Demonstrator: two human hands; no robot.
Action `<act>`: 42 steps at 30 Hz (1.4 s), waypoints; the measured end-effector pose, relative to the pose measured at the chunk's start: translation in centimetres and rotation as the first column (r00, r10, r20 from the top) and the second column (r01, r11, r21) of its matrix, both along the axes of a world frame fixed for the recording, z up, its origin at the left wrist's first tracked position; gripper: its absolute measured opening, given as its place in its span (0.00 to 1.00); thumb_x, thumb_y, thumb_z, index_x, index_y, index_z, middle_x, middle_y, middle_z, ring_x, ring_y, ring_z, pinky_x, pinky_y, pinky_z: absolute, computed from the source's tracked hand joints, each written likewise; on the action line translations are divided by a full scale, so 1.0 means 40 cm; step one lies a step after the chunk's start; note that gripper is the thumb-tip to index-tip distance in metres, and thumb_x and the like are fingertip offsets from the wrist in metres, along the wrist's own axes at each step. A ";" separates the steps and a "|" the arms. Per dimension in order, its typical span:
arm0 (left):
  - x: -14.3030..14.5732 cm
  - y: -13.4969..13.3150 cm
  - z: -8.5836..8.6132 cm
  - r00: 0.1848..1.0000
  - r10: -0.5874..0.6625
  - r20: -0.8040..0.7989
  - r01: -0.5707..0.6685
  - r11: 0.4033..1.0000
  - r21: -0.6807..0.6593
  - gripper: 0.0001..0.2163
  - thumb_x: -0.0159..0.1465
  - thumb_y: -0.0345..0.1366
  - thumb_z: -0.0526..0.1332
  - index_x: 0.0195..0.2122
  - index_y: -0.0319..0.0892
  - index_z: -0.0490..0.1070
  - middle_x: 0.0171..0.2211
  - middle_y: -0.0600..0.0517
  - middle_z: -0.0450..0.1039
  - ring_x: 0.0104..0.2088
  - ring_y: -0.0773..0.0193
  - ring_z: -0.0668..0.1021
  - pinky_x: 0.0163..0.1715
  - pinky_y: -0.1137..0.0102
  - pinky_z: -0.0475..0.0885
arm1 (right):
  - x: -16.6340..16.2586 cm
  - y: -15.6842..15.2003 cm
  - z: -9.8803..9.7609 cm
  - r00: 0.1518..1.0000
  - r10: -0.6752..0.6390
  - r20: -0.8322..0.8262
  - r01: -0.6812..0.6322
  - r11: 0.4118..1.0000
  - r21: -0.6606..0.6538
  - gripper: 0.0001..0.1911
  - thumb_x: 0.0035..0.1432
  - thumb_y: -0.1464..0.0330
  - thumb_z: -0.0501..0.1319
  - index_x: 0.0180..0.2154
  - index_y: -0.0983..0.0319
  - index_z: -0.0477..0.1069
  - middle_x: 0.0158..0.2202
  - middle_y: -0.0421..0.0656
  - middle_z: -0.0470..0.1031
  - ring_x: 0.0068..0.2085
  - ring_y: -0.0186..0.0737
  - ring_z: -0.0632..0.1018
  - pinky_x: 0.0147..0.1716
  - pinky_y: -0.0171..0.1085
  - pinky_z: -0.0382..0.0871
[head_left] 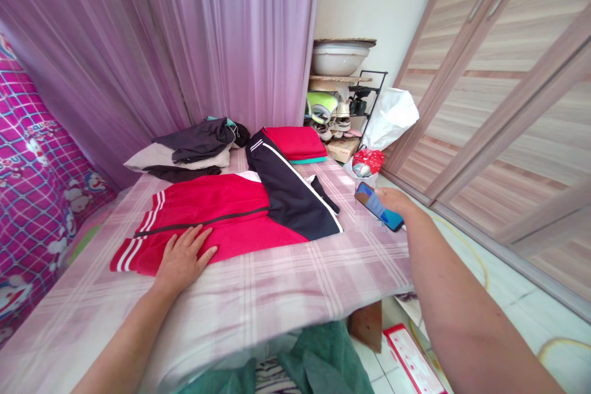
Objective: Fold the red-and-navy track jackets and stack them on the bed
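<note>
While the left hand (185, 255) rests, fingers spread, on the jacket (244, 231) upon the sheet (277, 283), apparently steadying it, the right hand (394, 200) grips a phone (379, 207), which two-handed work would require setting down.

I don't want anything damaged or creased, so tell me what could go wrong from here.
The phone in the right hand, near the edge of the plaid cloth, could slip and drop to the floor. The left hand, lying on the red jacket, might drag creases into it.
</note>
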State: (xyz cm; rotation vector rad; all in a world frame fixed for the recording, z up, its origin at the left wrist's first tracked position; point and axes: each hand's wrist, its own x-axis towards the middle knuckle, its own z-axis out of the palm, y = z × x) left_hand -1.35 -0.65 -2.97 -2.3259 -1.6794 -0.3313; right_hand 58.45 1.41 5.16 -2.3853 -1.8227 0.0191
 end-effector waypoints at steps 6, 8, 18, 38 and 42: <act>-0.004 0.003 -0.007 1.000 0.001 0.017 -0.001 1.000 -0.002 0.26 0.67 0.51 0.52 0.62 0.48 0.69 0.63 0.44 0.69 0.62 0.48 0.70 0.63 0.51 0.58 | -0.002 -0.019 0.015 1.000 -0.015 -0.011 0.014 0.995 -0.094 0.21 0.67 0.65 0.48 0.38 0.63 0.79 0.45 0.53 0.81 0.45 0.48 0.80 0.41 0.38 0.72; -0.004 0.004 -0.008 1.000 0.005 0.008 -0.005 1.000 -0.003 0.26 0.67 0.51 0.52 0.62 0.48 0.68 0.63 0.44 0.68 0.62 0.48 0.70 0.63 0.51 0.58 | -0.001 -0.022 0.020 1.000 -0.001 -0.004 0.001 0.995 -0.097 0.21 0.66 0.65 0.48 0.38 0.61 0.79 0.46 0.52 0.81 0.46 0.49 0.80 0.42 0.38 0.72; 0.000 0.001 -0.002 0.999 -0.001 0.040 0.002 1.000 -0.007 0.25 0.67 0.50 0.53 0.62 0.49 0.69 0.63 0.44 0.68 0.62 0.48 0.70 0.63 0.50 0.58 | -0.119 -0.048 -0.026 0.982 -0.188 0.017 0.188 0.982 -0.029 0.25 0.69 0.59 0.45 0.53 0.58 0.76 0.49 0.53 0.80 0.48 0.52 0.80 0.43 0.45 0.72; 0.013 -0.012 0.011 1.000 0.020 0.000 -0.020 0.999 -0.044 0.25 0.67 0.51 0.54 0.63 0.49 0.68 0.65 0.45 0.66 0.64 0.48 0.68 0.64 0.49 0.57 | -0.522 -0.042 -0.129 0.924 0.377 0.056 -0.377 0.882 0.283 0.28 0.69 0.60 0.46 0.66 0.60 0.63 0.68 0.50 0.61 0.68 0.52 0.61 0.64 0.52 0.55; 0.018 -0.014 0.009 1.000 0.019 0.010 -0.018 0.999 -0.041 0.25 0.67 0.52 0.53 0.63 0.50 0.67 0.65 0.45 0.66 0.64 0.48 0.68 0.65 0.49 0.56 | -0.534 -0.031 -0.168 0.901 0.434 0.019 -0.434 0.899 0.063 0.30 0.70 0.56 0.45 0.66 0.60 0.62 0.70 0.48 0.59 0.70 0.49 0.58 0.67 0.51 0.50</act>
